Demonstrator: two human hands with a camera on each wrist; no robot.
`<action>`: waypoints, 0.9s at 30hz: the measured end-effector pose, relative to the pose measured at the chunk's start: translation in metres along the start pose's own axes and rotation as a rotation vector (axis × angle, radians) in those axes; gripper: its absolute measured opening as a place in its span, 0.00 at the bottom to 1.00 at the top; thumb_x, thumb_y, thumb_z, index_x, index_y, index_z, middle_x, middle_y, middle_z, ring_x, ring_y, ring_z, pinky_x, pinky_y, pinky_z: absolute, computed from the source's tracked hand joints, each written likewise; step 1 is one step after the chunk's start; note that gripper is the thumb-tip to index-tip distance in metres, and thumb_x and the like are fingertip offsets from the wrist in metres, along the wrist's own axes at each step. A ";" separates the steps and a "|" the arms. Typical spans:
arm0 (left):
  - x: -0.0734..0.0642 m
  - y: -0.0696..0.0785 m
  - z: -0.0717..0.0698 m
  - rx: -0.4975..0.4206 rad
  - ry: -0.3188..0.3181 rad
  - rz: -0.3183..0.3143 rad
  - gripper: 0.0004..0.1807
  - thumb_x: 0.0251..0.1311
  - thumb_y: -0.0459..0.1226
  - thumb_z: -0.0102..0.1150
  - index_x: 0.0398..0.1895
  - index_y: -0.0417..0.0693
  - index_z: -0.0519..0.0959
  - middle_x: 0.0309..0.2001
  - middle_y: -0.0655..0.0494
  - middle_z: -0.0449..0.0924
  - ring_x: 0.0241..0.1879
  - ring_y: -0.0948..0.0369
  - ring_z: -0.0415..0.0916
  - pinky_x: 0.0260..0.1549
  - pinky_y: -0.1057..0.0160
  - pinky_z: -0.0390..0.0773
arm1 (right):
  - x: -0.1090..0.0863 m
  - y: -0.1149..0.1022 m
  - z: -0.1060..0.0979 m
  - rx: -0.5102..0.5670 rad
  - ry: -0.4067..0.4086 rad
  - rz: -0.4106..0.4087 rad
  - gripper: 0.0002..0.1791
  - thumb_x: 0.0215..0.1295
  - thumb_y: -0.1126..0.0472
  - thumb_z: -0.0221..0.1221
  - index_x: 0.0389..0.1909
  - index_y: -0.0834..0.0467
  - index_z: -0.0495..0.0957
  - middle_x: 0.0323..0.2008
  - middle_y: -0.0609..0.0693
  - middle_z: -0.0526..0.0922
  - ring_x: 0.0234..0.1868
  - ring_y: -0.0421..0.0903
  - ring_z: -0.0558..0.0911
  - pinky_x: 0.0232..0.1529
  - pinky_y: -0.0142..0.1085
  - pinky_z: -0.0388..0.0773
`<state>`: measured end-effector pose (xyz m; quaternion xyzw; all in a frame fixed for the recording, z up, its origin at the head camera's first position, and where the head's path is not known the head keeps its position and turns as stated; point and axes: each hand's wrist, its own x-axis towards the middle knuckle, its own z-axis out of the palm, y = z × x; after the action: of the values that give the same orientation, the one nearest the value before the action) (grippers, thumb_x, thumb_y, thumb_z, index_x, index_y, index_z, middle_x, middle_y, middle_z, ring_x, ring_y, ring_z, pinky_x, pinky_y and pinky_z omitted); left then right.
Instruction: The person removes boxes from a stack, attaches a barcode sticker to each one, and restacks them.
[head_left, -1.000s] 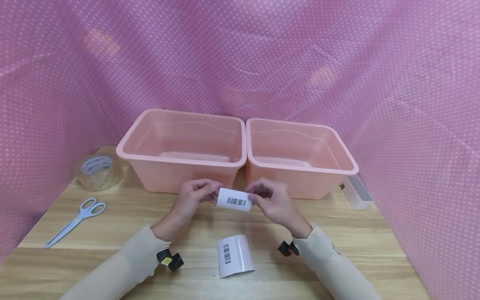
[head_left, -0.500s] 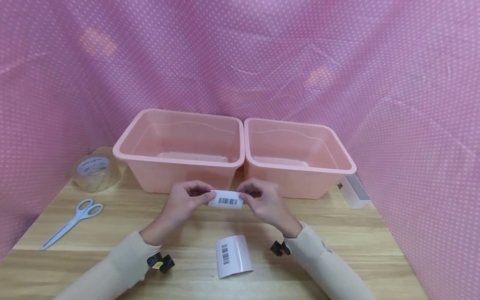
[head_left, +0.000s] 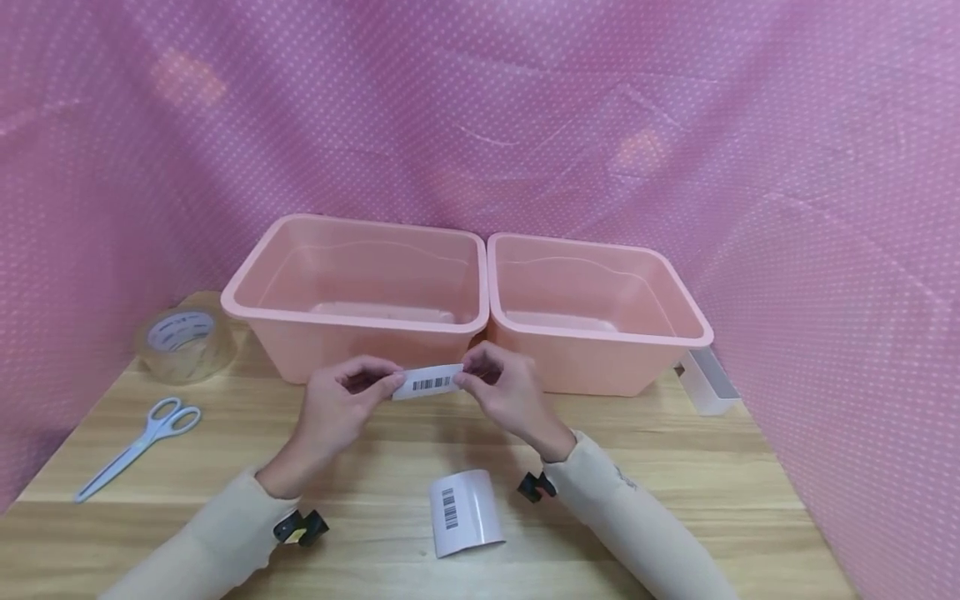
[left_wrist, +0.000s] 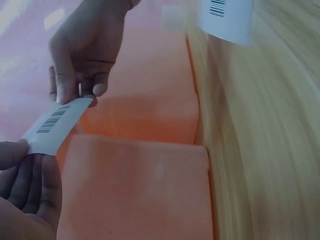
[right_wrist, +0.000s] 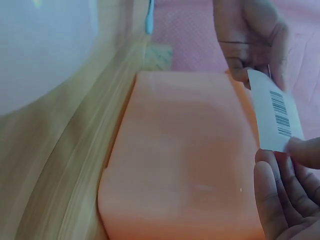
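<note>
A small white barcode label (head_left: pixel 427 382) is stretched between both hands in front of the left pink bin (head_left: pixel 352 342). My left hand (head_left: pixel 335 406) pinches its left end between thumb and fingers. At the other end, the thumb and fingers of my right hand (head_left: pixel 508 392) grip the label's right edge. The printed side faces up toward me, and in the left wrist view the label (left_wrist: pixel 56 126) bows slightly. A second, curled barcode label (head_left: pixel 466 512) lies on the wooden table (head_left: pixel 360 517) nearer to me.
A right pink bin (head_left: pixel 592 362) stands beside the left one, rims nearly touching. To the left are a roll of clear tape (head_left: pixel 186 346) and light-blue scissors (head_left: pixel 142 446). A white box (head_left: pixel 707 383) sits beside the right bin. Pink dotted cloth (head_left: pixel 480 108) surrounds the table.
Both hands have moved left and slightly up with the label. The left fingers have shifted their hold, with the thumb now on the label's front. The curled label stays on the table.
</note>
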<state>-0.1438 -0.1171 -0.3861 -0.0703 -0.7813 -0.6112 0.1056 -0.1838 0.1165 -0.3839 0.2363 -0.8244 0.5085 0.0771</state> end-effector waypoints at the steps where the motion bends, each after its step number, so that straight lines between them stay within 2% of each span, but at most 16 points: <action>1: 0.000 -0.001 -0.001 0.005 0.013 0.005 0.08 0.60 0.35 0.70 0.39 0.39 0.86 0.40 0.42 0.88 0.35 0.68 0.83 0.36 0.70 0.87 | 0.001 -0.001 0.002 0.000 0.000 -0.001 0.05 0.62 0.66 0.68 0.34 0.57 0.81 0.30 0.50 0.87 0.27 0.40 0.82 0.27 0.30 0.83; 6: 0.002 -0.003 -0.006 0.044 0.105 -0.009 0.10 0.61 0.36 0.70 0.41 0.40 0.86 0.41 0.42 0.88 0.34 0.71 0.82 0.36 0.74 0.85 | 0.006 -0.004 0.012 -0.063 0.033 -0.067 0.04 0.63 0.66 0.67 0.34 0.55 0.82 0.30 0.47 0.87 0.27 0.38 0.81 0.28 0.30 0.83; 10: 0.005 -0.006 -0.008 0.051 0.200 -0.020 0.10 0.59 0.34 0.71 0.43 0.40 0.86 0.41 0.42 0.88 0.33 0.73 0.82 0.34 0.77 0.84 | 0.010 -0.008 0.023 -0.123 0.080 -0.170 0.03 0.63 0.66 0.67 0.34 0.56 0.82 0.31 0.47 0.87 0.29 0.36 0.83 0.30 0.28 0.84; 12: 0.006 -0.008 -0.010 0.027 0.233 -0.035 0.11 0.59 0.33 0.72 0.44 0.40 0.86 0.40 0.46 0.88 0.33 0.73 0.82 0.35 0.77 0.84 | 0.011 -0.010 0.029 -0.141 0.096 -0.220 0.03 0.63 0.66 0.67 0.35 0.56 0.82 0.32 0.47 0.87 0.31 0.36 0.83 0.32 0.26 0.84; 15: 0.007 -0.011 -0.014 -0.005 0.264 -0.068 0.12 0.58 0.33 0.72 0.44 0.40 0.85 0.36 0.57 0.88 0.34 0.73 0.83 0.36 0.76 0.85 | 0.012 -0.012 0.037 -0.156 0.111 -0.267 0.04 0.62 0.67 0.67 0.35 0.57 0.83 0.32 0.47 0.86 0.31 0.37 0.83 0.33 0.24 0.84; 18: 0.008 -0.014 -0.019 -0.003 0.289 -0.083 0.11 0.58 0.35 0.73 0.41 0.39 0.86 0.32 0.65 0.87 0.32 0.73 0.84 0.33 0.76 0.85 | 0.013 -0.013 0.044 -0.158 0.114 -0.281 0.04 0.62 0.67 0.67 0.36 0.58 0.83 0.31 0.47 0.86 0.30 0.36 0.82 0.33 0.22 0.83; 23: 0.011 -0.016 -0.025 0.011 0.326 -0.051 0.09 0.57 0.35 0.73 0.38 0.39 0.87 0.30 0.67 0.88 0.30 0.72 0.84 0.31 0.73 0.86 | 0.016 -0.013 0.054 -0.155 0.146 -0.281 0.05 0.63 0.66 0.68 0.37 0.57 0.82 0.31 0.47 0.86 0.30 0.35 0.83 0.33 0.20 0.82; 27: 0.012 -0.018 -0.028 0.039 0.358 -0.031 0.08 0.56 0.35 0.74 0.37 0.40 0.87 0.28 0.73 0.86 0.29 0.72 0.83 0.29 0.75 0.84 | 0.018 -0.014 0.060 -0.131 0.163 -0.271 0.08 0.63 0.66 0.68 0.40 0.58 0.80 0.32 0.48 0.86 0.31 0.36 0.83 0.34 0.21 0.83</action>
<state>-0.1577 -0.1489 -0.3932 0.0537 -0.7628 -0.6001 0.2347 -0.1867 0.0535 -0.3940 0.2976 -0.8075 0.4560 0.2268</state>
